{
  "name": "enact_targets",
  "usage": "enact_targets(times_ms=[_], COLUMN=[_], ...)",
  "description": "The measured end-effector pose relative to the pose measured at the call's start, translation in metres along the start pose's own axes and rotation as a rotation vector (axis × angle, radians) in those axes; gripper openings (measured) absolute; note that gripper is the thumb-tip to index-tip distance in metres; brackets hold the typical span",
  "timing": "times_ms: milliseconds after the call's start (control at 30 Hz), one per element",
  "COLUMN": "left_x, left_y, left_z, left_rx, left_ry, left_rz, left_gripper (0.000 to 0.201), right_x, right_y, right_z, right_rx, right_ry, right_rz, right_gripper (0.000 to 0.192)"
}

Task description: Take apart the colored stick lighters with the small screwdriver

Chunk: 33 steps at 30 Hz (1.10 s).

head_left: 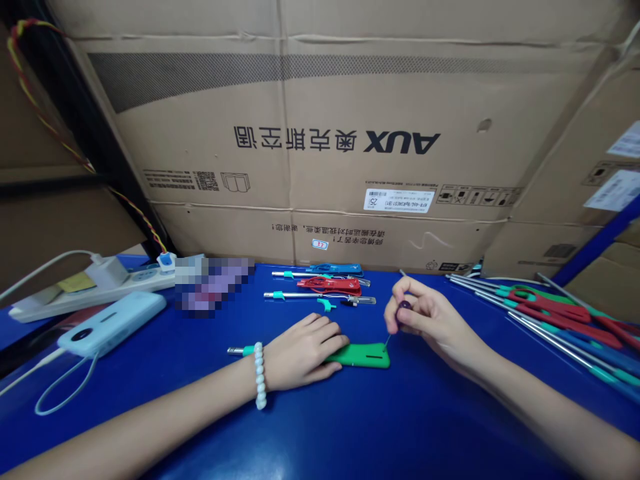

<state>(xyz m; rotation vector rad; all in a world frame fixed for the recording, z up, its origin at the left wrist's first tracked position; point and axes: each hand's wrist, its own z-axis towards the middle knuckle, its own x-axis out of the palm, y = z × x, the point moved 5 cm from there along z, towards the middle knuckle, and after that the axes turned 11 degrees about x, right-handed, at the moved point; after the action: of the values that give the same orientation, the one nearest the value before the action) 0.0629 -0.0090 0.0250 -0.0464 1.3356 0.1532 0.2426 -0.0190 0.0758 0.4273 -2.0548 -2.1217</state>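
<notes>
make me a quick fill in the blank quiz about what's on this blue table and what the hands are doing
1. The left hand presses down on a ____ plastic handle.
2. The right hand pinches a thin tool whose tip touches the ____ end of that handle.
3. A bracelet of white beads circles the ____ wrist.
4. The cardboard box behind the table reads ____ upside down.

Missing words: green; right; left; AUX

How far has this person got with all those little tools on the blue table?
Three pieces, one blue, one red and a bare rod, lie set apart in the middle. In hand: the left hand presses down a green piece while the right hand holds a small screwdriver with its tip on it. A pile of red, green and blue pieces waits at the right; whether those are finished, I cannot tell.
</notes>
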Motion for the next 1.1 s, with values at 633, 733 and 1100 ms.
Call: enact_targets(times_ms=[633,733,1100], left_x=[0.0003,0.0006,0.0011], left_y=[0.001,0.0011,0.0013], left_z=[-0.0002,-0.0003,-0.0002], left_rx=[-0.01,-0.012,-0.013], left_ry=[0.007,0.01,0.015], left_rz=[-0.019,-0.022,-0.028], left_gripper=[0.03,0.029,0.03], right_x=[0.0025,0.0024,0.0], right_y=[0.0035,0.0047,0.0045], right_z=[-0.0033,-0.0028,-0.0021], right_rx=[0.025,0.005,-0.01], right_ry=[0.109,0.1,0.047], right_rz=[0.09,0.092,0.112], right_gripper=[0.032,0.028,0.028])
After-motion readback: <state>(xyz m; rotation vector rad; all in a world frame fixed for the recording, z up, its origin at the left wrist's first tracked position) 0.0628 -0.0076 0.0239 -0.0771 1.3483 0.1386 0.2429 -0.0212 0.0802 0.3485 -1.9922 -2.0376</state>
